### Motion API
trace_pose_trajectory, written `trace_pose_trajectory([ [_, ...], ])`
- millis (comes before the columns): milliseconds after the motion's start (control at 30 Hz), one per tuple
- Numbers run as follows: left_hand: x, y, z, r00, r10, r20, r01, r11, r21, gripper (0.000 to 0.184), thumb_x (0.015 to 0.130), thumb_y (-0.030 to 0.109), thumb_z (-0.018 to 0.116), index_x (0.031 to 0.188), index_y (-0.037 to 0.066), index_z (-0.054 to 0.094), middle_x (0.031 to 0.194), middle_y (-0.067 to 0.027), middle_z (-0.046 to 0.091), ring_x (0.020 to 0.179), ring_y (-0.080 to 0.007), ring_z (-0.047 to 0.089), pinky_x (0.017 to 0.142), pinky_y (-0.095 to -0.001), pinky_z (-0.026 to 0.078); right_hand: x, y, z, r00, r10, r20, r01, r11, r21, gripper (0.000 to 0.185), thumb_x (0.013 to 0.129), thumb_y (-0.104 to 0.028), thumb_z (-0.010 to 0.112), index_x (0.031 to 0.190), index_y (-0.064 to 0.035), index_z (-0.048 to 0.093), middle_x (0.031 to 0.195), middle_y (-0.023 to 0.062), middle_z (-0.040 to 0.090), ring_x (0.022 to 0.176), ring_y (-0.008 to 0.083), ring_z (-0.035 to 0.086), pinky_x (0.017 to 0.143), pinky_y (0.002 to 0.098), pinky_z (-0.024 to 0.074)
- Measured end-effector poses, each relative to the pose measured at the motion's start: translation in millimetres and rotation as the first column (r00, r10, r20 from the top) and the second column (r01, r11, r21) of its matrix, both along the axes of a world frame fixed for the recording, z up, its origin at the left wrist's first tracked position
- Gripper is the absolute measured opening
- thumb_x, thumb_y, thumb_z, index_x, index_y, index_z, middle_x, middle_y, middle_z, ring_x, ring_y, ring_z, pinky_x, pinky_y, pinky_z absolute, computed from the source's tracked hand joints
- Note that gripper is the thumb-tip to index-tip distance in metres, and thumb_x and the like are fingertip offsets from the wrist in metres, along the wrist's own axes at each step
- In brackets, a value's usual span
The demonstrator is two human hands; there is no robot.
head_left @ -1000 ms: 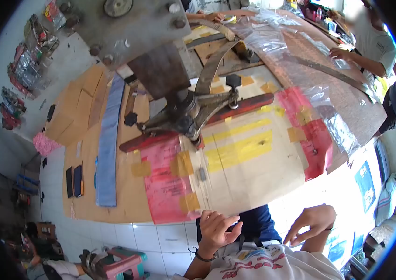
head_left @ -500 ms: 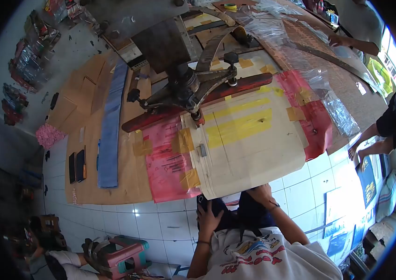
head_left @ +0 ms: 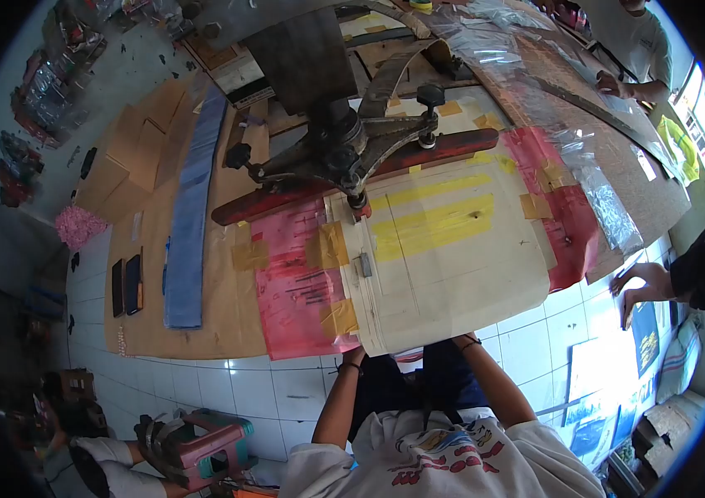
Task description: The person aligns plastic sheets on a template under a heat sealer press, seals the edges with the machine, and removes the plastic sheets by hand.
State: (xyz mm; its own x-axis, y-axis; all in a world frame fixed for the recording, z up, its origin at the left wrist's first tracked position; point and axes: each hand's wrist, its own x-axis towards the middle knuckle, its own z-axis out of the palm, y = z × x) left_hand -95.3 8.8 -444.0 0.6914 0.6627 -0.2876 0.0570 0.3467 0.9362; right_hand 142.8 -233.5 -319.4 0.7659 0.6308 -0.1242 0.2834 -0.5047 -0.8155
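Observation:
My left hand [head_left: 354, 357] and my right hand [head_left: 466, 339] reach under the front edge of the board, with wrists and forearms showing; the fingers of both are hidden beneath it. Above them lies a cream board [head_left: 443, 290] with yellow tape strips [head_left: 435, 228] and a small grey piece [head_left: 364, 265] near its left side. Red plastic sheet [head_left: 298, 290] covers its left side, more red sheet [head_left: 572, 236] its right. A metal clamp frame [head_left: 344, 149] with black knobs stands over the board, above a long red bar [head_left: 273, 199].
On the left of the table lie brown cardboard [head_left: 228, 290], a blue strip [head_left: 195, 224] and a dark phone-like case [head_left: 132, 284]. A co-worker's hand [head_left: 611, 83] is at the back right, another person's feet [head_left: 643, 286] at the right. A red-green stool [head_left: 215, 448] stands lower left.
Both my hands were above my lap in front of the board, then moved down and forward under its edge. The left hand held a dark phone-like object half a second ago; it is now hidden.

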Motion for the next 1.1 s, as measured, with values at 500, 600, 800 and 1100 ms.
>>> trace_pose_trajectory([
  [500, -4.9, 1.4, -34.6, 0.986, 0.11, -0.123, -0.058, 0.927, 0.371, 0.036, 0.083, 0.03, 0.077, 0.108, 0.005, 0.071, 0.103, -0.0102, 0.073, 0.105, -0.031, 0.067, 0.09, -0.0438, 0.054, 8.6, 7.4, 6.3, 0.996, 0.021, -0.081, -0.024, 0.999, -0.044, 0.053, 0.099, -0.034, 0.065, 0.141, -0.0025, 0.056, 0.145, 0.0211, 0.057, 0.137, 0.037, 0.052, 0.115, 0.0464, 0.0416],
  [600, -2.3, 1.3, -0.5, 0.848, 0.143, -0.51, 0.35, 0.573, 0.741, 0.04, 0.086, 0.042, 0.072, 0.107, 0.008, 0.072, 0.101, -0.0093, 0.073, 0.105, -0.0328, 0.066, 0.089, -0.0478, 0.053, 11.0, 11.4, 8.5, 0.998, 0.055, -0.029, -0.057, 0.996, -0.066, 0.051, 0.099, -0.032, 0.066, 0.14, -0.0022, 0.058, 0.142, 0.0216, 0.059, 0.135, 0.0377, 0.053, 0.114, 0.0461, 0.0424],
  [800, 19.8, -14.0, 82.2, 0.554, 0.25, -0.794, 0.57, 0.581, 0.581, 0.052, 0.09, 0.045, 0.069, 0.13, 0.013, 0.062, 0.129, -0.016, 0.066, 0.122, -0.0381, 0.062, 0.098, -0.0512, 0.051, 16.4, 6.4, 10.1, 0.972, 0.179, 0.154, -0.15, 0.972, -0.181, 0.048, 0.098, -0.03, 0.067, 0.136, -0.0016, 0.061, 0.137, 0.0225, 0.063, 0.132, 0.039, 0.057, 0.113, 0.0456, 0.0441],
  [1100, 20.5, -94.0, 258.1, 0.993, 0.06, -0.098, -0.014, 0.908, 0.418, 0.03, 0.103, 0.022, 0.055, 0.123, 0.002, 0.067, 0.12, -0.0221, 0.068, 0.114, -0.0372, 0.061, 0.096, -0.0445, 0.048, -11.6, -59.3, 161.4, 0.994, 0.102, -0.049, -0.1, 0.994, 0.045, 0.029, 0.095, -0.012, 0.069, 0.12, 0.0009, 0.07, 0.116, 0.0174, 0.075, 0.109, 0.036, 0.071, 0.096, 0.0409, 0.0555],
])
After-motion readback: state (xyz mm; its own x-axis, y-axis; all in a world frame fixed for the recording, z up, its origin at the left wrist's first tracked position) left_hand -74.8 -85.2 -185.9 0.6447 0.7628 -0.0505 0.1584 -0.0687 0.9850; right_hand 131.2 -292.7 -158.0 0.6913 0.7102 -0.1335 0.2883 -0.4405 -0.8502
